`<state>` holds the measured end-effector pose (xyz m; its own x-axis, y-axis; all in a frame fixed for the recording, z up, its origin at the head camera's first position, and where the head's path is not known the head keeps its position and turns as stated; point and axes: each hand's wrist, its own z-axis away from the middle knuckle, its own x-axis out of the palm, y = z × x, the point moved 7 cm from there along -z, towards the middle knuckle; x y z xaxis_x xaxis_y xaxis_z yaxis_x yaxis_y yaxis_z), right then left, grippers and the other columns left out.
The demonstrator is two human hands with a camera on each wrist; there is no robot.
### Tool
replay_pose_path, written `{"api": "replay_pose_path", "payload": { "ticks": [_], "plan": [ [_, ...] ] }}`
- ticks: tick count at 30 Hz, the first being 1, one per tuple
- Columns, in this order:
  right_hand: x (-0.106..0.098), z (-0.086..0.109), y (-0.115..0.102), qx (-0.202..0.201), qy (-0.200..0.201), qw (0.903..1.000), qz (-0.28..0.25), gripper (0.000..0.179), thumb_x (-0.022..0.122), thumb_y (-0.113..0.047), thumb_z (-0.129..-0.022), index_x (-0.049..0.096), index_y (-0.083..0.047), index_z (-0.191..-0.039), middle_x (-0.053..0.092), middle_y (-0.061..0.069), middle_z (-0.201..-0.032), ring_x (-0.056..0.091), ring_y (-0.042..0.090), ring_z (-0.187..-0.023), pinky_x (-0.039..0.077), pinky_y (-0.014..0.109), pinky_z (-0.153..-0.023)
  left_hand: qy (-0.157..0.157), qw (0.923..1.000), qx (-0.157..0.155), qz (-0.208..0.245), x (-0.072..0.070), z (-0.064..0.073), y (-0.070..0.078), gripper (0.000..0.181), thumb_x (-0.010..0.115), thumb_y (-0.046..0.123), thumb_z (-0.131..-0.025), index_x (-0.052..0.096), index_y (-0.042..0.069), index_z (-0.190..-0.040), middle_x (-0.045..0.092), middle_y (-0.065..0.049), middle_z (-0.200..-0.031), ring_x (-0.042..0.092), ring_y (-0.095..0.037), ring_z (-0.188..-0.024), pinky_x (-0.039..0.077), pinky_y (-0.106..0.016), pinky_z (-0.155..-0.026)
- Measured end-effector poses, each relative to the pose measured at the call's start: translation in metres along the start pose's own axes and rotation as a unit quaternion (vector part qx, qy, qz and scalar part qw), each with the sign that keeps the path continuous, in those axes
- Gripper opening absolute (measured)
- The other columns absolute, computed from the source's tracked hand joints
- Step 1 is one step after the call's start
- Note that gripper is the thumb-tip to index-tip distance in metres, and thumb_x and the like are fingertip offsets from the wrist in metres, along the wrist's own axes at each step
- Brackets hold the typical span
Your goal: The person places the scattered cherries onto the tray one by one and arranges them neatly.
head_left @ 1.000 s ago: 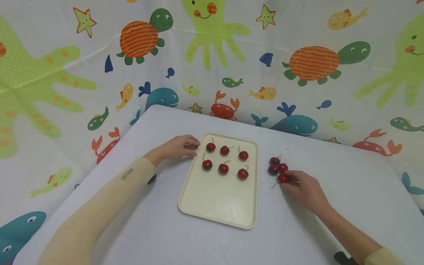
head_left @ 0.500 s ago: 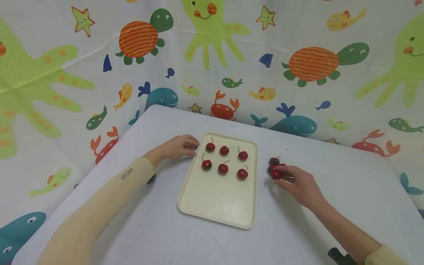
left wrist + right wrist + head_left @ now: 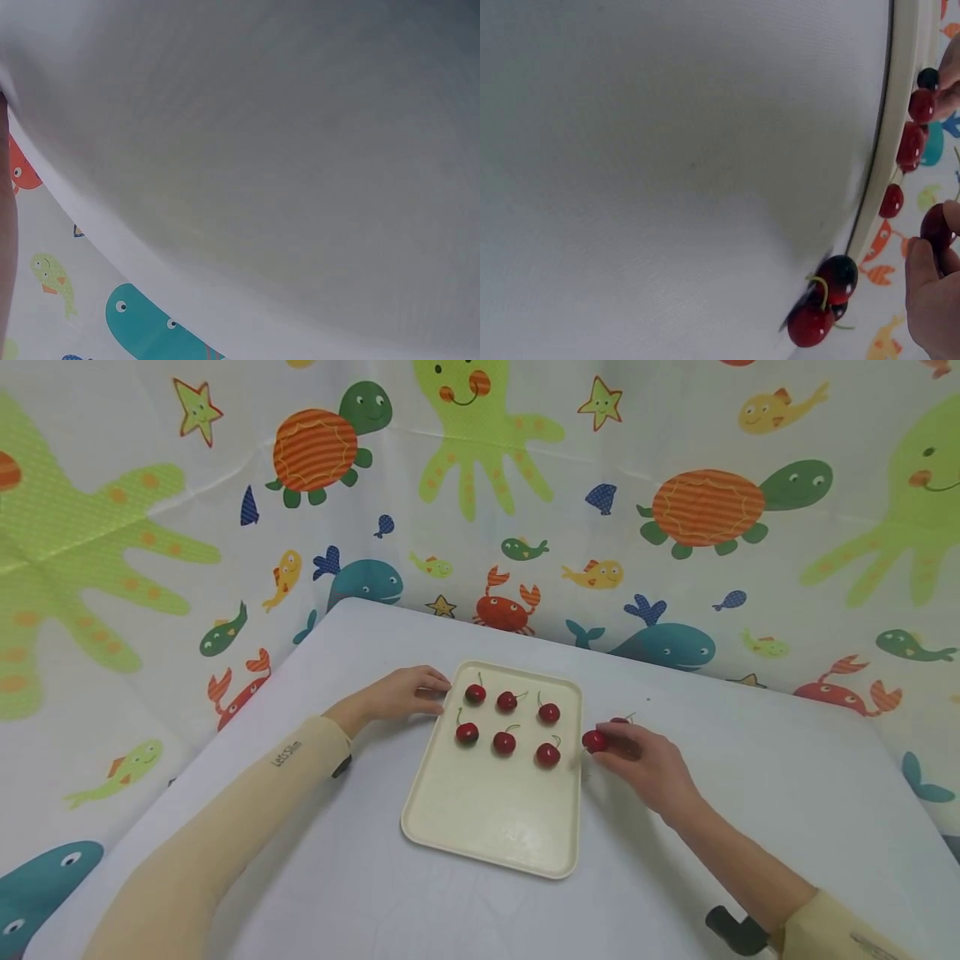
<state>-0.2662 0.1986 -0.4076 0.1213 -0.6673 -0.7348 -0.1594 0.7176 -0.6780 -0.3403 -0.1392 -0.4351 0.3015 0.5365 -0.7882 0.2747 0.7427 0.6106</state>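
Observation:
My right hand pinches a dark red cherry between thumb and fingers, just off the right edge of the cream tray. The right wrist view also shows this held cherry, lifted above the table. On the tray, several stemmed cherries lie in two rows across its far half. My left hand rests with relaxed fingers against the tray's upper left rim. Loose cherries sit clustered on the table, mostly hidden behind my right hand in the head view.
A white cloth covers the table. Behind it hangs a curtain printed with sea animals. The left wrist view holds mostly blank white cloth, with a strip of the curtain at lower left.
My right hand has picked one cherry from the loose cluster and carried it left and slightly away, up to the tray's right edge. The left hand and tray stay put.

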Motion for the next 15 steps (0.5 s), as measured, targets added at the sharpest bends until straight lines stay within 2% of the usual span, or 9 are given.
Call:
{"api": "replay_pose_path", "payload": {
  "ticks": [5, 15],
  "plan": [
    [0.008, -0.006, -0.01, -0.002, -0.007, 0.9999, -0.009, 0.045, 0.069, -0.023, -0.083, 0.056, -0.018, -0.125, 0.061, 0.006, -0.116, 0.06, 0.024, -0.106, 0.055, 0.034, -0.082, 0.0, 1.0, -0.006, 0.004, 0.0, 0.0, -0.001, 0.045, 0.067, 0.028, -0.083, 0.058, 0.013, -0.125, 0.052, -0.003, -0.129, 0.044, -0.022, -0.124, 0.037, -0.042, -0.106],
    [0.025, -0.011, -0.036, -0.027, -0.027, 0.9992, -0.012, 0.044, 0.069, -0.024, -0.082, 0.058, -0.017, -0.124, 0.061, 0.006, -0.12, 0.06, 0.024, -0.109, 0.054, 0.034, -0.083, -0.001, 0.9999, -0.011, 0.005, -0.001, 0.0, -0.001, 0.045, 0.067, 0.027, -0.084, 0.057, 0.012, -0.125, 0.051, -0.003, -0.129, 0.045, -0.021, -0.123, 0.039, -0.04, -0.104]
  ]
}}
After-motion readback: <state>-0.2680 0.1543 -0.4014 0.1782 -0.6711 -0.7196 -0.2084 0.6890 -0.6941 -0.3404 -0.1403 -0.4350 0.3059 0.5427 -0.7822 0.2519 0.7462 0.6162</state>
